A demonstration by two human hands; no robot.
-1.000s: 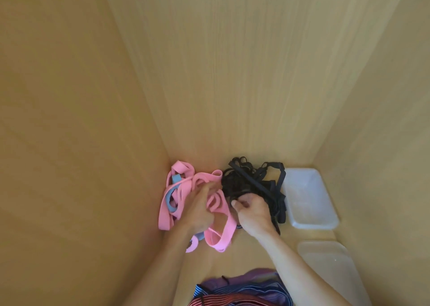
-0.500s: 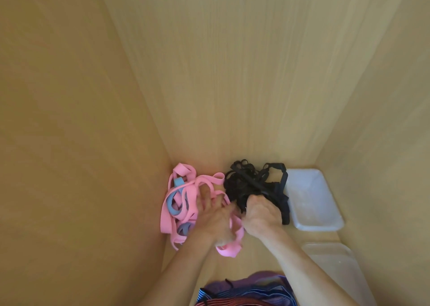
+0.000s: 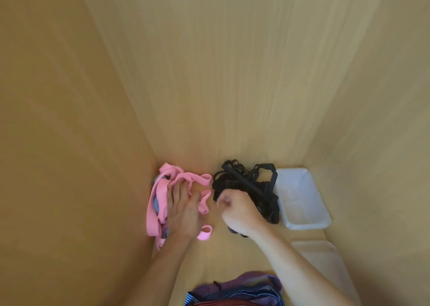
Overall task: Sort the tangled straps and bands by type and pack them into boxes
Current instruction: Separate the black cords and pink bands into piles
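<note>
A heap of pink bands [image 3: 160, 194] with some blue bands [image 3: 155, 203] under it lies against the left wooden wall. My left hand [image 3: 182, 209] lies flat on this heap with straight fingers. To its right is a tangle of black straps [image 3: 246, 182]. My right hand [image 3: 237, 209] is curled into a fist on the near part of that tangle and grips black strap. A small gap of bare wood separates the pink heap from the black tangle.
An open white plastic box [image 3: 302, 224] stands right of the black straps, by the right wall. A second translucent box or lid [image 3: 321, 256] lies nearer to me. Wooden walls close in left, back and right. Striped cloth [image 3: 235, 291] shows at the bottom edge.
My left hand has shifted left and flattened on the pink bands. My right hand has pulled the black straps right, so the two heaps have come apart.
</note>
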